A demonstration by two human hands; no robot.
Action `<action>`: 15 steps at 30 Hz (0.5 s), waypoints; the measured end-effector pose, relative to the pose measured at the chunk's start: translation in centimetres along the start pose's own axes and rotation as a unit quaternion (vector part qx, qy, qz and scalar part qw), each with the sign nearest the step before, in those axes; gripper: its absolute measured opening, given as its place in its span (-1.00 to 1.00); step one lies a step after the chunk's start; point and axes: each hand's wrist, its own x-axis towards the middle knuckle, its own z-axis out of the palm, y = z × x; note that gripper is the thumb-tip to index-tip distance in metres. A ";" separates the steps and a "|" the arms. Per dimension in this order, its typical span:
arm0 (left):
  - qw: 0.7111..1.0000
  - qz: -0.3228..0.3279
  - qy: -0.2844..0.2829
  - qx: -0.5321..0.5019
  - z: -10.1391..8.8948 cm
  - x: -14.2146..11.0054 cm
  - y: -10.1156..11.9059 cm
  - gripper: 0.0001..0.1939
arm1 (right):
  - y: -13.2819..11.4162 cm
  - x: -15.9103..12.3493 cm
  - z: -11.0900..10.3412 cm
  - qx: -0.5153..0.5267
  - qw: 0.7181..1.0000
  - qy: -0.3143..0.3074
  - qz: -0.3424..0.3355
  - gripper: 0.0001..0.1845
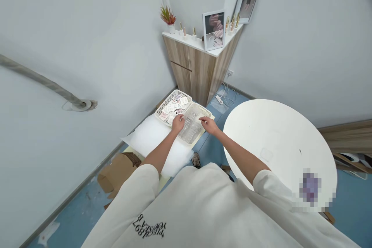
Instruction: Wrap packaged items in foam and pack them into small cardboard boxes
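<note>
Two white perforated baskets stand side by side on a low white surface. The nearer basket (203, 110) holds several clear plastic cases. The farther basket (167, 102) holds several small packets with pink and white prints. My left hand (177, 123) rests on the left edge of the nearer basket, its fingers curled; what they hold, if anything, is too small to make out. My right hand (208, 124) reaches over the same basket's right side with its fingers pinched together above the clear cases.
A round white table (276, 143) stands at the right. A wooden corner cabinet (197, 69) carries two framed pictures, small bottles and a potted plant (167, 17). A power strip (219, 100) lies on the blue floor. Cardboard (116, 172) lies at the lower left.
</note>
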 end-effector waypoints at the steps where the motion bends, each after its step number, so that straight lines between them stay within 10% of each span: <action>1: 1.000 -0.006 0.003 0.010 -0.4 0.9 -0.6 -0.68 | -0.4 0.8 0.6 -0.001 1.000 -0.004 0.000 -0.65; 15: 0.967 0.028 -0.063 0.246 -3.6 10.1 -6.1 -0.54 | -2.3 6.8 4.1 -0.039 0.998 -0.052 0.027 -0.64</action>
